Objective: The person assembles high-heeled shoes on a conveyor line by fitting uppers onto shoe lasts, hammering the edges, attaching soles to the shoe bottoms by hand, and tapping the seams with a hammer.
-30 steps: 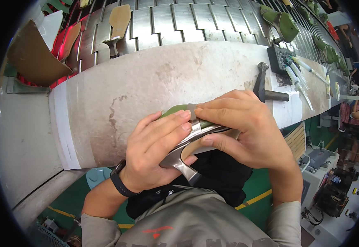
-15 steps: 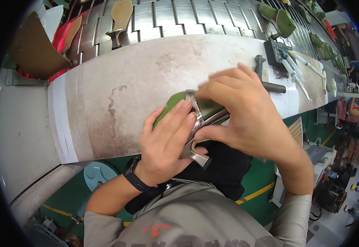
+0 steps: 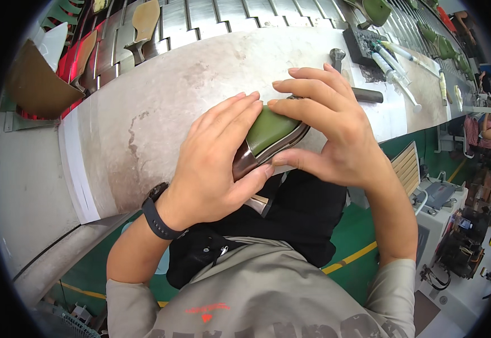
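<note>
A heeled shoe on a green last (image 3: 268,130) is held over the near edge of the work table, its toe pointing up and to the right. My left hand (image 3: 211,160) wraps its strap side, hiding much of the shiny bronze-brown strap (image 3: 245,162). My right hand (image 3: 333,124) curves around the toe end, the thumb along the near sole edge and the fingers over the far side. Below my left hand a metallic heel (image 3: 258,204) sticks out toward my lap. The back of the shoe is covered by the left hand.
Beyond the pale stained table (image 3: 172,79) runs a metal slat conveyor (image 3: 228,17) carrying a tan insole piece (image 3: 145,22) and another green last (image 3: 376,11). A black block (image 3: 361,46), syringe-like tubes (image 3: 392,70) and a dark bar (image 3: 367,95) lie right. A brown board (image 3: 34,84) stands left.
My left hand has shifted up over the strap and covers more of it. The right hand has opened wider around the toe. The shoe has turned, so its heel is less visible.
</note>
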Tool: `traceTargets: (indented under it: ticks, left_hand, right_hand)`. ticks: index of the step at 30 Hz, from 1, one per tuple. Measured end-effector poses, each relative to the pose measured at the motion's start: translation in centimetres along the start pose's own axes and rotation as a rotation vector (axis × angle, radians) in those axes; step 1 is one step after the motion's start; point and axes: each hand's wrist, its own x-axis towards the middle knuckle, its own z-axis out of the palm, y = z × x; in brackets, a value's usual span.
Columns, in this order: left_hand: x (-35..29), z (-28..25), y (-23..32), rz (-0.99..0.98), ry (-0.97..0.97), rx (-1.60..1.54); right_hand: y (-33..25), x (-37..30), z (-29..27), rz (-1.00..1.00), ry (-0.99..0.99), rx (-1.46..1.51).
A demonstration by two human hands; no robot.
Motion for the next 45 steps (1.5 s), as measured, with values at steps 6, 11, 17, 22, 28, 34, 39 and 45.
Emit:
traceTargets:
  ticks: [6,11,17,22,28,34,39,45]
  left_hand:
    - [0.5,0.0,0.4,-0.042,0.0,-0.036]
    - [0.3,0.4,0.6,-0.035,0.015,0.0]
    - [1.5,0.5,1.6,-0.023,-0.005,0.076]
    - [5.1,1.5,2.3,0.007,-0.002,0.026]
    - [5.7,1.0,2.2,-0.047,-0.143,-0.009]
    - [6.3,1.1,1.9,0.031,-0.156,-0.008]
    - [6.4,1.2,1.7,0.053,-0.136,0.031]
    - [6.5,1.4,1.3,0.032,-0.147,0.004]
  right_hand:
    - [-1.8,2.3,-1.6,0.259,-0.262,0.001]
    - [4.9,-2.1,0.9,0.254,0.288,0.17]
    - [7.6,-7.0,0.8,0.445,0.37,0.001]
    - [5.7,-6.3,0.2,0.292,0.194,-0.239]
    - [0.8,-6.6,1.4,0.512,0.397,0.366]
    - [-1.9,-6.5,4.0,0.6,0.878,1.409]
    - [-2.5,-6.8,5.0,0.655,0.808,1.493]
    - [-0.3,-5.7,2.0,0.408,0.543,1.124]
